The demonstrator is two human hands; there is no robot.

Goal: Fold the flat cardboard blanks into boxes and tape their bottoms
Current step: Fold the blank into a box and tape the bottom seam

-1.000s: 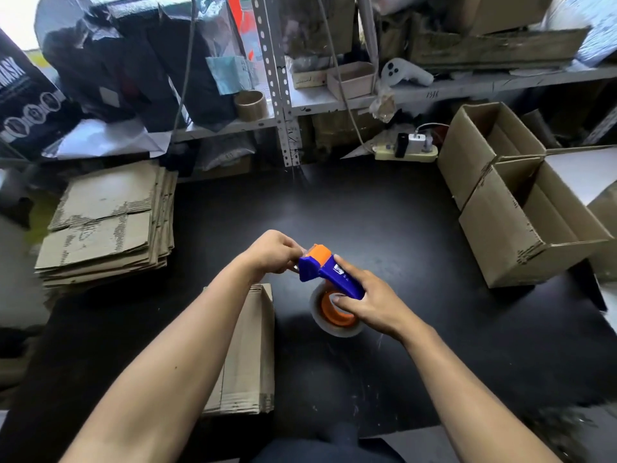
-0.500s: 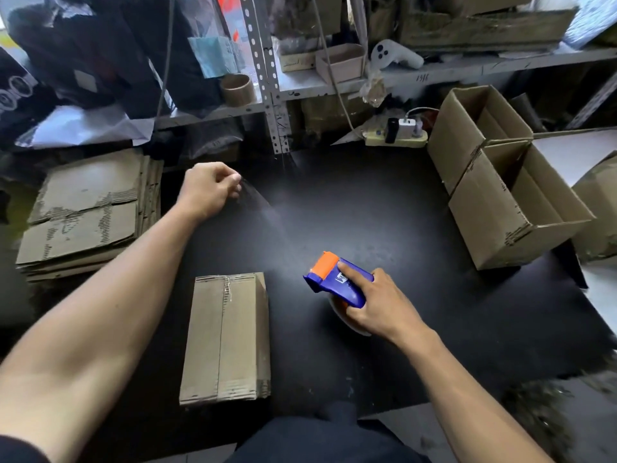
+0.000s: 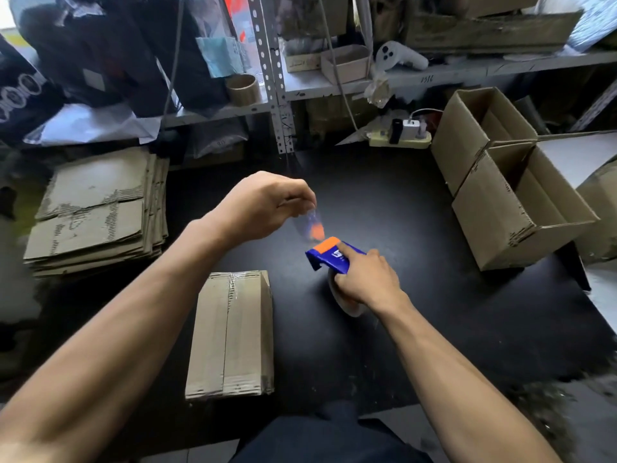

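My right hand (image 3: pixel 365 279) grips a blue and orange tape dispenser (image 3: pixel 329 254) with its clear tape roll (image 3: pixel 347 305) just over the black table (image 3: pixel 417 312). My left hand (image 3: pixel 263 203) hovers just up and left of the dispenser and pinches a strip of clear tape (image 3: pixel 309 222) that runs down to it. A cardboard box (image 3: pixel 230 332) lies on the table below my left forearm, its seam facing up with tape at the far end. A stack of flat cardboard blanks (image 3: pixel 96 208) sits at the left.
Two open-topped folded boxes (image 3: pixel 514 202) lie on their sides at the right of the table. Behind stands a metal shelf (image 3: pixel 434 73) with bags, small boxes and a white controller. A power strip (image 3: pixel 400 137) with plugs lies at the table's back edge.
My left hand, which had swung far out to the upper left with the tape stretched, has come back close to the dispenser. The dispenser stayed in my right hand.
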